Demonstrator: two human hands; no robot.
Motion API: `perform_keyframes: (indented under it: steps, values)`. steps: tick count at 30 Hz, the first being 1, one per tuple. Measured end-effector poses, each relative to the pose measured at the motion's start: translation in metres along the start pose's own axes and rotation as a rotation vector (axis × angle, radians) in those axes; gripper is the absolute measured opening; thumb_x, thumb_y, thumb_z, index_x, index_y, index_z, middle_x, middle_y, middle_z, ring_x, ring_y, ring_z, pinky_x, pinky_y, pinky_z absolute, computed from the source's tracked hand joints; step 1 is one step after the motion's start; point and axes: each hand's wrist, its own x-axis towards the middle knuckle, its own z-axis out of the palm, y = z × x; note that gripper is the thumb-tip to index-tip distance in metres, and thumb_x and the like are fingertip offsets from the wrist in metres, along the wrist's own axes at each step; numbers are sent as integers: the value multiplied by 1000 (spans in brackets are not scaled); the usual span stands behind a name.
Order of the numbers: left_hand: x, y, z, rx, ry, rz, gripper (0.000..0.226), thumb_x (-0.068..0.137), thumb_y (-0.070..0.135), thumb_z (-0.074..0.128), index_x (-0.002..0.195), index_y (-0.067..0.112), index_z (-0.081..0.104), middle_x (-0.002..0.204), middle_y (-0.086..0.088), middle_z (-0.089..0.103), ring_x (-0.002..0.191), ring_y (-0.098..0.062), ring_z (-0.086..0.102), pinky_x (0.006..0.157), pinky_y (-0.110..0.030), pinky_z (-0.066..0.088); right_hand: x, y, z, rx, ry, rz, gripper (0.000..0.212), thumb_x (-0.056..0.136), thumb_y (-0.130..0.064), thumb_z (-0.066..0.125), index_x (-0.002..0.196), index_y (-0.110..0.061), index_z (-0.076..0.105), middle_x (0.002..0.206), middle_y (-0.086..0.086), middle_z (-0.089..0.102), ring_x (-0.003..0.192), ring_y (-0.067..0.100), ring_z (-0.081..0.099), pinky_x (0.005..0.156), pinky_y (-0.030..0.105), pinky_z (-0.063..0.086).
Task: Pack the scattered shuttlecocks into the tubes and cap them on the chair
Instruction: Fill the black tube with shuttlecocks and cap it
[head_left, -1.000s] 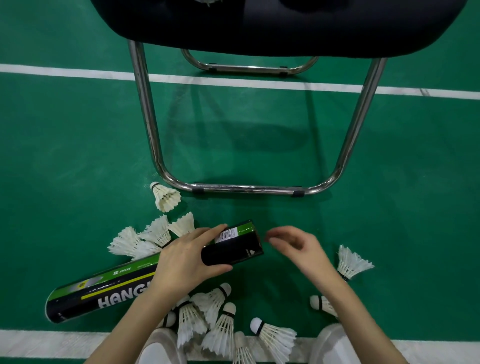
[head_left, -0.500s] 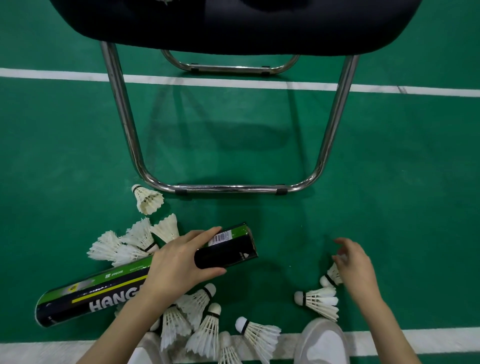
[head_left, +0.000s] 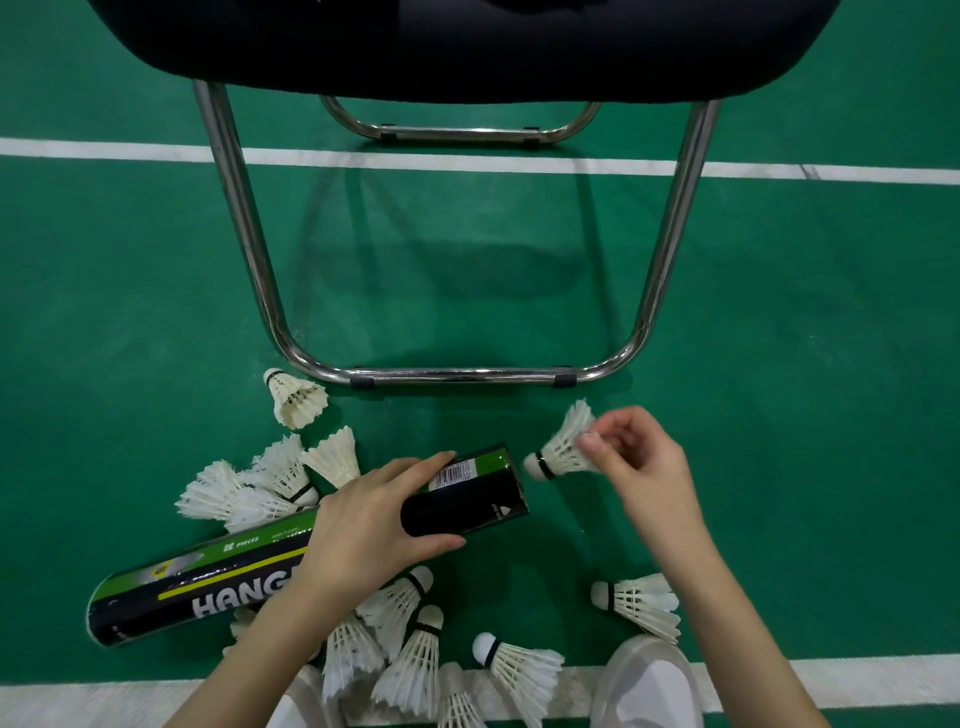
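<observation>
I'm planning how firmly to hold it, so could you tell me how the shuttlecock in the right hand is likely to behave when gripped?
The shuttlecock is probably very light: the right hand lifts it with a fingertip pinch. Its thin white feather skirt looks fragile and would likely crush if squeezed. Set down, it might roll in an arc on its cone shape.

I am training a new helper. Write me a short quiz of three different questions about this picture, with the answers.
1. True or false: the left hand grips the tube.
2. The cork of the shuttlecock pinched by the right hand points: A) toward the tube's open end, B) toward the chair.
3. Fill in: the tube lies on the green ____.

Key: 1 true; 2 A; 3 floor.
</observation>
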Motion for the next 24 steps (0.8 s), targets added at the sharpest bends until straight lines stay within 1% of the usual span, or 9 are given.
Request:
perform_keyframes:
  steps: [3,7,10,12,13,16,18,21,24]
  values:
    - [-1,0,0,-3,33,8,77,61,80,41,130,46,39,113,15,61,87,-11,64,57,-28,51,-5,0,18,181,-79,57,15,82,-2,63,78,-12,53,73,-4,58,66,0,55,65,10,46]
    - [-1,-1,-2,-20,1,2,77,63,74,57,132,47,37,117,16,59,93,-11,62,62,-29,51,-13,10,36,185,-213,103,11,83,-5,62,85,-11,54,80,-2,60,73,3,59,69,15,50]
    - [-2,-3,-3,-32,3,-6,78,64,70,61,134,46,36,119,14,58,94,-12,61,63,-27,50,-19,14,42,113,-234,100,6,82,-22,63,85,-19,59,82,-5,63,77,2,59,74,16,47]
    - [-1,-5,-4,-38,-2,-26,78,64,69,62,134,47,34,121,16,56,98,-11,60,65,-27,50,-24,17,43,28,-258,89,17,77,-41,59,84,-26,63,83,-7,67,84,2,60,79,16,45]
    - [-1,-5,-4,-41,-4,-34,78,64,68,63,134,47,34,121,16,56,99,-11,59,66,-27,50,-27,18,43,4,-280,86,19,75,-44,59,85,-28,64,86,-8,69,88,3,61,81,15,45]
    - [-1,-4,-2,-43,15,-20,78,63,67,66,133,45,39,117,14,59,94,-12,61,63,-29,51,-31,20,45,-25,-331,105,10,80,-33,66,90,-33,65,92,-14,70,94,-1,61,81,10,43]
    - [-2,-1,0,-45,15,1,77,62,68,64,131,45,40,115,14,60,93,-12,62,64,-31,52,-32,22,48,-32,-368,112,16,83,-23,67,95,-32,65,88,-15,71,88,-5,61,78,8,42]
    - [-2,1,2,-43,11,13,77,62,66,66,132,45,41,115,15,60,93,-12,62,65,-32,51,-31,24,51,-30,-416,123,17,84,-20,66,100,-28,66,93,-7,71,87,-2,62,78,11,44]
    - [-2,1,2,-36,27,12,78,61,69,63,132,44,40,114,14,60,91,-12,62,64,-31,51,-28,22,45,14,-416,129,14,84,-20,65,96,-27,67,95,-4,72,91,4,64,81,14,47]
